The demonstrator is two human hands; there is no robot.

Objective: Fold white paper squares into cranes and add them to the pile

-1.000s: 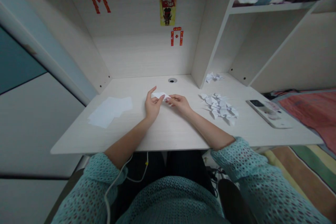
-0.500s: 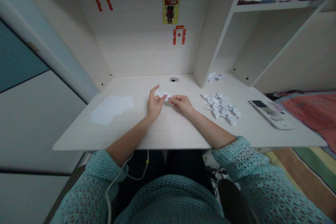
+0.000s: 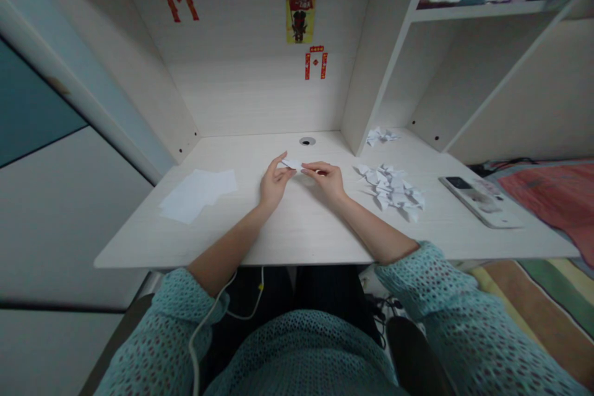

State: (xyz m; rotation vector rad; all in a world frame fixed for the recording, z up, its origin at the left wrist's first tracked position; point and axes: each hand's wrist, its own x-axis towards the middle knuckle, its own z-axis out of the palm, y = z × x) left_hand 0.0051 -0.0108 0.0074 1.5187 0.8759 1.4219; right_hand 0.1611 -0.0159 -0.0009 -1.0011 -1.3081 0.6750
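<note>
Between my two hands, above the middle of the desk, is a small folded piece of white paper [image 3: 292,164]. My left hand [image 3: 275,182] grips its left side between thumb and fingers. On the right side, my right hand [image 3: 328,178] pinches the paper's edge with thumb and forefinger. A fanned stack of white paper sheets [image 3: 197,193] lies flat to the left of my hands. To the right is a heap of small folded paper pieces [image 3: 390,189] with pointed ends.
The white desk [image 3: 297,235] has a cable hole [image 3: 307,141] at the back. More folded paper pieces [image 3: 382,135] lie behind the upright divider [image 3: 394,49]. A phone [image 3: 480,201] rests at the right. A white cable [image 3: 204,322] hangs by my left sleeve.
The folded paper has turned between my hands and its face now shows differently. My left forefinger has come down toward it, and my right fingers have shifted their hold slightly.
</note>
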